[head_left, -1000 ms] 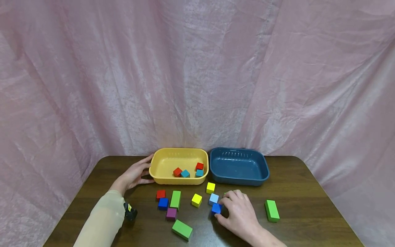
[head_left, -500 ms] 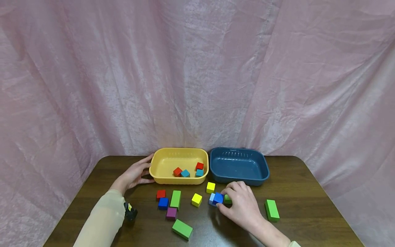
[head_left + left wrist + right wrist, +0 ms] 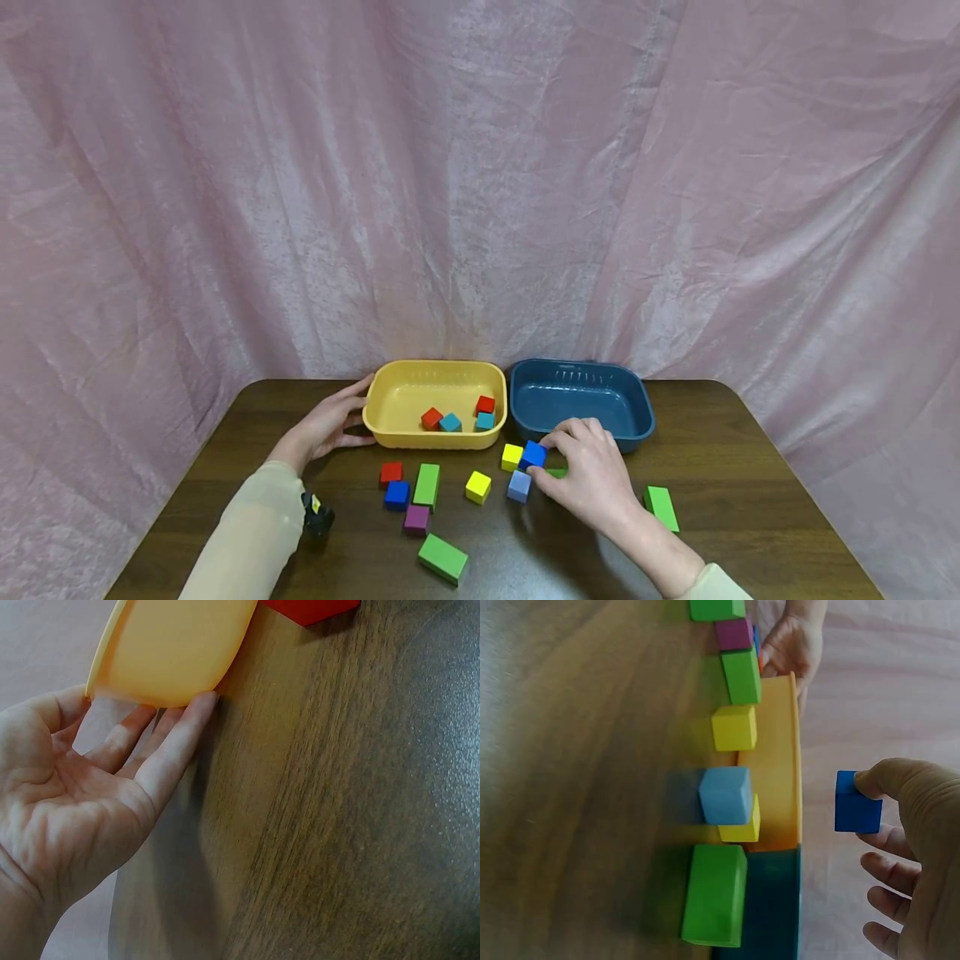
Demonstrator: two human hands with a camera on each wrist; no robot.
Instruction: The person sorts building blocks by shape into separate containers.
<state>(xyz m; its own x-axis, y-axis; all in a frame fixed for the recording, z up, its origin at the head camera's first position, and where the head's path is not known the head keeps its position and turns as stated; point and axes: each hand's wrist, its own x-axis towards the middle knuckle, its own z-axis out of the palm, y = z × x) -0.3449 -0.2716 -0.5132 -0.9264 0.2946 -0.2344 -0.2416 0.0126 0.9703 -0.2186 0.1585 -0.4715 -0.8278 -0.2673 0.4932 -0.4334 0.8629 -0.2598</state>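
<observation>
Pink curtain (image 3: 480, 183), dark wooden table (image 3: 738, 483)

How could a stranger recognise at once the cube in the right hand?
On the table, find the blue tray. Near its front left corner, the right hand pinches a cube. It is deep blue, unlike the pale blue cube, and held, unlike the other deep blue cube.

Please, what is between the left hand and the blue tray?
The yellow tray lies between the left hand and the blue tray, as the head and right wrist views show.
</observation>
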